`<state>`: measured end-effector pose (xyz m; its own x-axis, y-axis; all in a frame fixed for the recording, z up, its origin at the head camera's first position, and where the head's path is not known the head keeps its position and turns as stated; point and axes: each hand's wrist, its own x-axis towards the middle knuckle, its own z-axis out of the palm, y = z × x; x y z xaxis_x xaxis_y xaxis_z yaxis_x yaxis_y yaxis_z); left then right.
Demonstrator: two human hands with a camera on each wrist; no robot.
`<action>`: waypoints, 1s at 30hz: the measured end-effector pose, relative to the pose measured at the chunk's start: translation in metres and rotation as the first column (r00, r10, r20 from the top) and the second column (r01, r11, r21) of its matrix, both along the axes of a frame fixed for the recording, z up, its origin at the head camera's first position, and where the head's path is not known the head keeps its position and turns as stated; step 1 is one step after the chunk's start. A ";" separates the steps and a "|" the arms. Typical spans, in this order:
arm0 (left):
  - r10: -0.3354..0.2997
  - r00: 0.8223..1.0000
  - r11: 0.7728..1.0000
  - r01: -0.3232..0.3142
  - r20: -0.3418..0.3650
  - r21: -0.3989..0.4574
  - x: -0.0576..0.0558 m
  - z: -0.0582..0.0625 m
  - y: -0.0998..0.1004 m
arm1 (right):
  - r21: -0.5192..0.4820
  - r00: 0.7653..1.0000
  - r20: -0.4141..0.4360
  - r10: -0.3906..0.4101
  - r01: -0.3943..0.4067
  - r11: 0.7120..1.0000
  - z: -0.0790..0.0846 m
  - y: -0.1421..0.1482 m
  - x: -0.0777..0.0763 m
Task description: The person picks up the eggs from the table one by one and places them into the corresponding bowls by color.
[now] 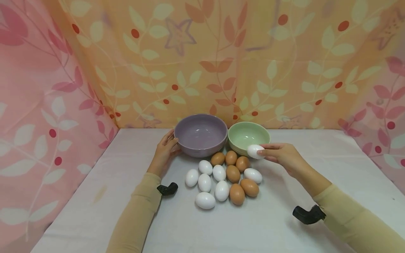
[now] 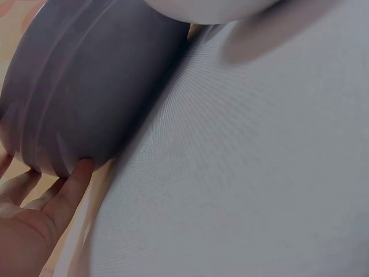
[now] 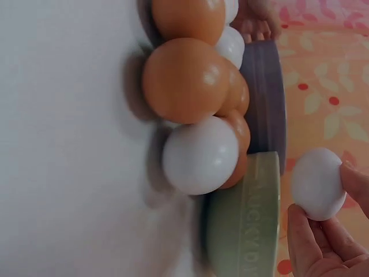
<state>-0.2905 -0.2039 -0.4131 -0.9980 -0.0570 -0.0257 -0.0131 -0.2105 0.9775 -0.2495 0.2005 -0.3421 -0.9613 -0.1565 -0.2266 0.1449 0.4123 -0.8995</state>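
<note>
My right hand (image 1: 284,156) pinches a white egg (image 1: 255,151) between thumb and fingers, at the front rim of the small green bowl (image 1: 243,130). In the right wrist view the held egg (image 3: 319,184) appears beside that bowl's rim. My left hand (image 1: 164,149) rests its fingertips against the left side of the larger purple bowl (image 1: 200,133). Its fingers (image 2: 75,184) lie fairly straight along the outer wall in the left wrist view. Both bowls look bare inside. In front of them lies a loose group of white eggs (image 1: 205,182) and brown eggs (image 1: 233,174).
The two bowls stand side by side at the back of a table with a white cloth (image 1: 269,225). Behind them hangs a leaf-patterned orange curtain (image 1: 202,70), with a pink one (image 1: 47,105) at the left. Black wrist mounts (image 1: 308,215) stick out from both sleeves.
</note>
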 end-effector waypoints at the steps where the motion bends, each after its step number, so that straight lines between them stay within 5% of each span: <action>1: -0.004 1.000 1.000 0.004 -0.002 -0.006 0.000 0.000 0.000 | 0.003 1.000 -0.004 0.002 -0.002 1.000 0.002 -0.002 -0.002; 16: -0.005 1.000 1.000 0.005 -0.010 -0.005 -0.002 0.000 0.000 | -0.107 0.999 -0.025 0.046 -0.048 0.993 0.030 -0.051 -0.021; 30: -0.003 1.000 1.000 0.003 -0.022 0.013 0.000 -0.001 0.001 | -0.101 0.998 -0.042 0.053 -0.057 0.993 0.030 -0.086 -0.038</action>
<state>-0.2909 -0.2025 -0.4142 -0.9985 -0.0537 -0.0042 0.0079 -0.2235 0.9747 -0.2871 0.1145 -0.3121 -0.9584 -0.2298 -0.1694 0.0888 0.3240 -0.9419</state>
